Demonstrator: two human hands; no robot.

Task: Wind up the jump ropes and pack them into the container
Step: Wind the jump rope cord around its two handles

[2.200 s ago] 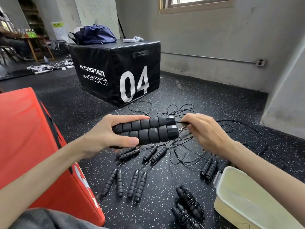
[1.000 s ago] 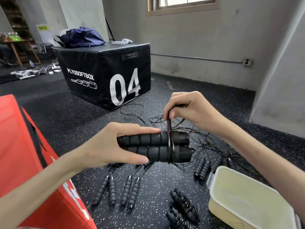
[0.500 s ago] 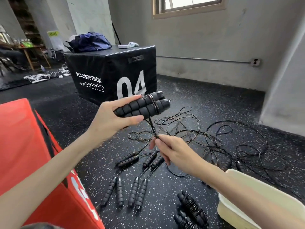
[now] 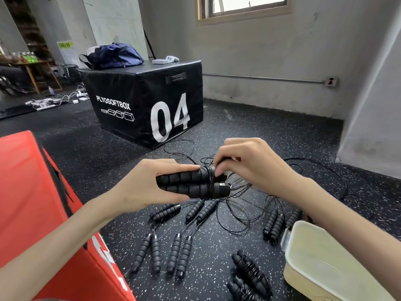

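Left hand (image 4: 141,187) is gripping the pair of foam handles (image 4: 188,183) side by side, held above the floor (image 4: 249,131), fingers curled round them. Right hand (image 4: 249,168) is pinching the thin black cord (image 4: 210,181) at the handles' cap end, where a few turns are sitting around both handles. Loose cord is trailing down into the tangle on the floor. Unwound handle pairs (image 4: 173,250) are lying on the floor below the hands. Two wound ropes (image 4: 249,272) are lying just beside the cream container (image 4: 314,268), at the lower right. Red box (image 4: 32,203) is sitting left, black plyo box (image 4: 147,105) behind.
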